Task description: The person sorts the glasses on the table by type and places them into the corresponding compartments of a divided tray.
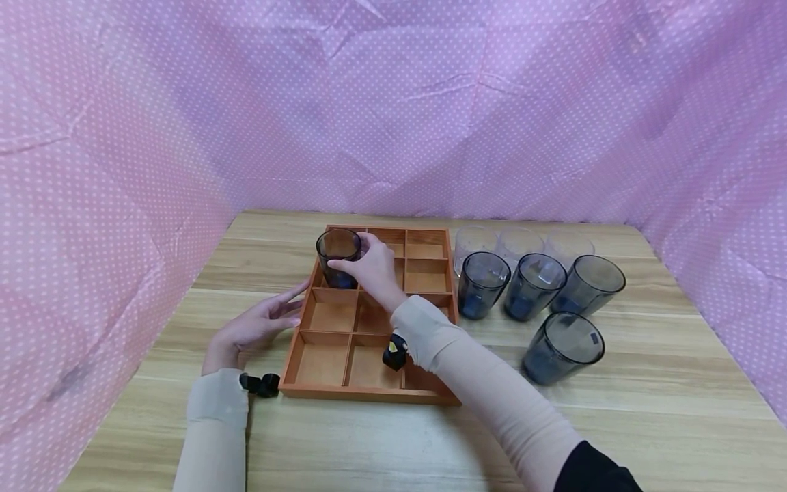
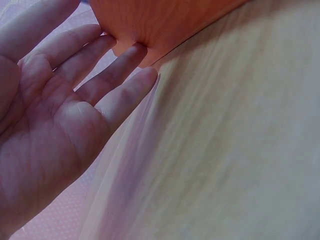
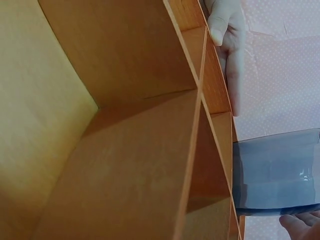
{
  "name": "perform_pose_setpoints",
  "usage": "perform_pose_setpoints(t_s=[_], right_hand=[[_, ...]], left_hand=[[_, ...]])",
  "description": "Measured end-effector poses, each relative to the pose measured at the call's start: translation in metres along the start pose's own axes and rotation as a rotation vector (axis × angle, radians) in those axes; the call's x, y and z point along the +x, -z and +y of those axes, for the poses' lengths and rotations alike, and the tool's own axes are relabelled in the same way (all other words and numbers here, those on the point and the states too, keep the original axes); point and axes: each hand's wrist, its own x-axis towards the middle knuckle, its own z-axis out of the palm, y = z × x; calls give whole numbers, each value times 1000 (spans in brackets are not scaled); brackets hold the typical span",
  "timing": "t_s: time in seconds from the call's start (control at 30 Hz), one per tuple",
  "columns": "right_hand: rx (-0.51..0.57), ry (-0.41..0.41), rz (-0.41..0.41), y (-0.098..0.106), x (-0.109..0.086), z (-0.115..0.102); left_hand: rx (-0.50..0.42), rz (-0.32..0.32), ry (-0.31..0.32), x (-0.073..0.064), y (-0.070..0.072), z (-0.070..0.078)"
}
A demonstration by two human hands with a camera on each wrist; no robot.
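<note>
My right hand (image 1: pixel 376 268) grips a smoky grey glass tumbler (image 1: pixel 330 250), thumb on the near side and fingers at its right. The tumbler is upright at the left column of a divided wooden box (image 1: pixel 369 394), toward the back. In the right wrist view the same tumbler (image 3: pixel 275 170) shows beyond the dividers; whether its base touches the compartment floor I cannot tell. With fingers extended, my left hand (image 1: pixel 257 325) touches the box's left outer wall. The left wrist view shows those fingertips (image 2: pixel 149 76) against the wood.
Right of the box stand more smoky tumblers: three in a row, including one (image 1: pixel 482 285), and another (image 1: pixel 562 350) nearer the front. Behind the row are clear glasses (image 1: pixel 475 239). Pink dotted cloth (image 1: pixel 393 137) encloses the wooden table (image 1: pixel 344 444) at the back and sides.
</note>
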Motion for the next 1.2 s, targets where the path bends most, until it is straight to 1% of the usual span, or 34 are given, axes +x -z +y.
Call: perform_pose_setpoints(t_s=[0.1, 0.4, 0.73, 0.87, 1.07, 1.2], right_hand=[[-2, -16, 3, -1, 0, 0], [13, -17, 6, -3, 0, 1], [-3, -25, 6, -7, 3, 1], [-19, -25, 11, -8, 2, -1], [-44, -33, -5, -9, 1, -2], [-74, -38, -21, -9, 0, -3]], left_hand=[[-3, -2, -2, 0, 0, 0], [-11, -7, 13, 1, 1, 1], [-6, -6, 32, 1, 2, 1], [2, -6, 23, 1, 2, 1], [-24, -23, 9, 1, 3, 0], [13, -26, 2, 1, 4, -1]])
